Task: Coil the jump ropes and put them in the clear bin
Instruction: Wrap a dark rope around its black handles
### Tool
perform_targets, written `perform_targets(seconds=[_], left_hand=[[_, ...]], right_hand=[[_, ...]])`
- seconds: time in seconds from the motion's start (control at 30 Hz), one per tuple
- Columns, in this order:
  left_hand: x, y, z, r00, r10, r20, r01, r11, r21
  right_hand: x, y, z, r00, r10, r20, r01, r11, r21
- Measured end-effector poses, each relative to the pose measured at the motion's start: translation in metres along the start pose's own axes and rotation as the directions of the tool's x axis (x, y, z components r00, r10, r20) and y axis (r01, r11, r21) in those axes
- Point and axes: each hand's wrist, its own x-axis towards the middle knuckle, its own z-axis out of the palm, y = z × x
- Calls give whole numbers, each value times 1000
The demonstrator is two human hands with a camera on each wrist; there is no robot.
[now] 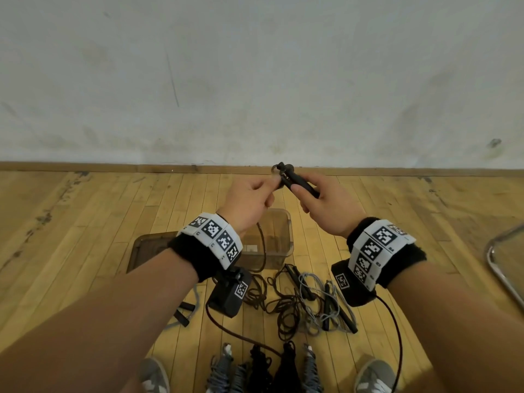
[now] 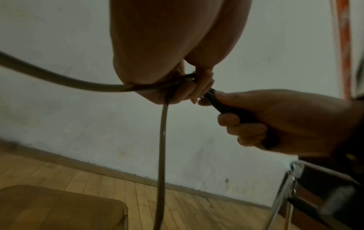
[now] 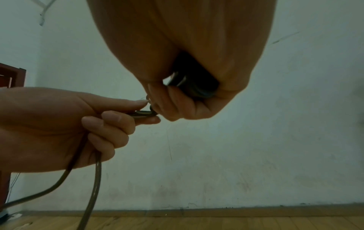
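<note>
Both hands are raised in front of me over the floor. My right hand (image 1: 320, 205) grips the black handles (image 1: 300, 187) of a dark jump rope, also seen as the black handles (image 3: 195, 84) in the right wrist view. My left hand (image 1: 255, 197) pinches the rope loop (image 3: 143, 113) just at the handles' top. From it the rope (image 2: 162, 155) hangs down to the floor. The clear bin (image 1: 286, 222) stands on the floor below my hands. A tangle of dark and grey ropes (image 1: 297, 304) lies in front of it.
A brownish flat lid (image 1: 147, 248) lies left of the bin. Several coiled ropes (image 1: 263, 367) sit between my shoes at the bottom edge. A metal chair frame (image 1: 502, 265) stands at the right. A white wall with a wooden skirting closes the wooden floor ahead.
</note>
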Motion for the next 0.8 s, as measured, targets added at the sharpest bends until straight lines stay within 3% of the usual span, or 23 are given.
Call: perform_targets(seconds=[0.2, 0.33, 0.47, 0.67, 0.8], left_hand=[[-6, 1, 3, 998, 58, -3, -56, 976, 209], [-8, 2, 4, 994, 112, -7, -107, 961, 254], [-7, 0, 5, 997, 10, -82, 1, 991, 132], [-8, 6, 11, 995, -43, -87, 36, 996, -86], [-3, 12, 4, 990, -53, -129, 38, 992, -119]], right_hand=[[2, 6, -1, 991, 49, -124, -62, 993, -101], [3, 9, -2, 985, 146, -95, -150, 988, -37], [0, 5, 6, 990, 140, 31, -143, 983, 116], [-1, -10, 8, 998, 37, 43, -45, 978, 204], [-5, -15, 5, 996, 3, 87, -25, 967, 253]])
